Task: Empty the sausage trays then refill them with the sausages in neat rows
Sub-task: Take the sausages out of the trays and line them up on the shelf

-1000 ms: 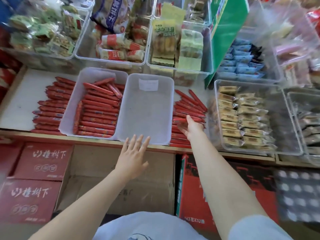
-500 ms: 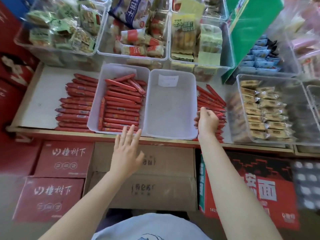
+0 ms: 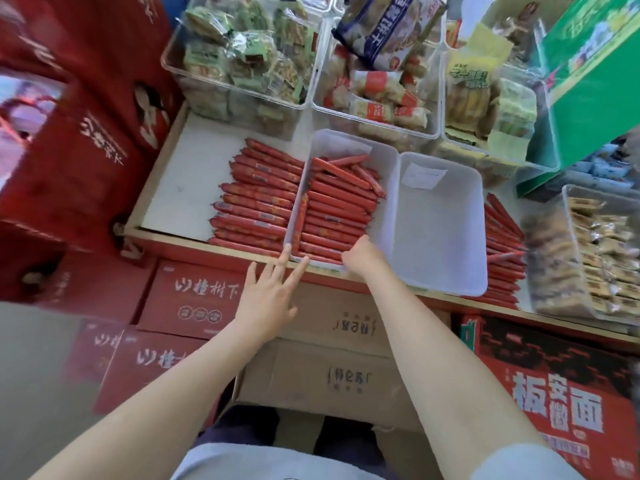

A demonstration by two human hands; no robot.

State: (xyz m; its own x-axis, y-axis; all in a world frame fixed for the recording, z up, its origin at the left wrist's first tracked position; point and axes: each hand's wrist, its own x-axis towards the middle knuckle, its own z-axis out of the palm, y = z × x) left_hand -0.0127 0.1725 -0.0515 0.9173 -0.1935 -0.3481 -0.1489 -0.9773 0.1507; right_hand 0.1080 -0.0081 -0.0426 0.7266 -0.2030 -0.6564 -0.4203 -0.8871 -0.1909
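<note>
Two white plastic trays stand side by side on the shelf. The left tray [image 3: 341,142] holds red sausages [image 3: 339,206] in rough rows, with a few lying askew on top. The right tray [image 3: 440,233] has only a paper slip in it. Loose sausages lie on the shelf in a left pile [image 3: 256,202] and a right pile [image 3: 502,244]. My left hand [image 3: 270,296] is flat with fingers spread, its fingertips at the left tray's front left corner. My right hand [image 3: 363,254] curls over that tray's front rim, fingertips hidden inside.
Clear bins of wrapped snacks [image 3: 242,60] stand behind the trays, and another snack bin [image 3: 595,258] on the right. A green box [image 3: 588,81] leans at the back right. Red cartons [image 3: 194,296] and brown boxes [image 3: 346,375] are stacked under the shelf edge.
My right hand left the right sausage pile and moved across to the left tray's front rim. My left hand went forward to that tray's front corner. The view swung left.
</note>
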